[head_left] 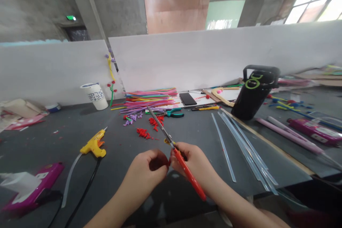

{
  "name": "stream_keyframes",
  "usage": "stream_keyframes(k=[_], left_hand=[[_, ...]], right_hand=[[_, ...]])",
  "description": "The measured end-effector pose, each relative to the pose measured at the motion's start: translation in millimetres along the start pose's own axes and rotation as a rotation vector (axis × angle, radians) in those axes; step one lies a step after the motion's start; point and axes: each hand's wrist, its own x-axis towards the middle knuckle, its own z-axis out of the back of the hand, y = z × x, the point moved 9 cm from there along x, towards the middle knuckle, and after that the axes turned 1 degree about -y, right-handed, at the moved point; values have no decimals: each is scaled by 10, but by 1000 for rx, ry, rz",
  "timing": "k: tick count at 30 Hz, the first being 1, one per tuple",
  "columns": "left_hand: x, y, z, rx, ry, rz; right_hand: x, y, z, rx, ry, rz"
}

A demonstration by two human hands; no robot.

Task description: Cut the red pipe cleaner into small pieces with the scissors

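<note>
My right hand (193, 158) is closed around a pair of scissors (188, 174) with red handles. Their long metal blades point up and away to the left. A small yellow bit (166, 141) shows beside the pivot; what it belongs to is unclear. My left hand (148, 167) is curled in a pinch, its fingertips meeting those of the right hand. A trace of red shows between the fingertips, too small to name. Just beyond the hands lie piles of short red pieces (143, 133) and purple pieces (130, 119). Teal-handled pliers (175, 113) rest behind them.
A yellow glue gun (94, 144) and a magenta power strip (34, 187) lie at left. Behind are a bundle of coloured pipe cleaners (149, 99), a phone (187, 98) and a white cup (94, 96). Clear glue sticks (245, 146) and a black bottle (252, 94) are at right.
</note>
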Motion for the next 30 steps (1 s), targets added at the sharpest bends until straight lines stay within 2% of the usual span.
stream_keyframes(k=[4,10,16,19,22,26,30], left_hand=[[5,-34,4,-3,4,-13],[-30,-89,34,112,-35,-26],[-43,-158,54,133,-68,-115],[-23,-48,96,-38,-64,-16],[-5,47,165,-391,-87,72],[-13,69,305,-738,-197,60],[-50,46,347,-848,-224,17]], right_hand=[[1,31,29,-35,-20,34],[-12,-25,-39,75,46,-49],[-16,69,-25,-14,3,69],[-16,115,14,-52,-12,103],[-39,172,85,-191,-41,138],[-114,220,82,-495,-63,208],[-192,202,-15,-681,-64,270]])
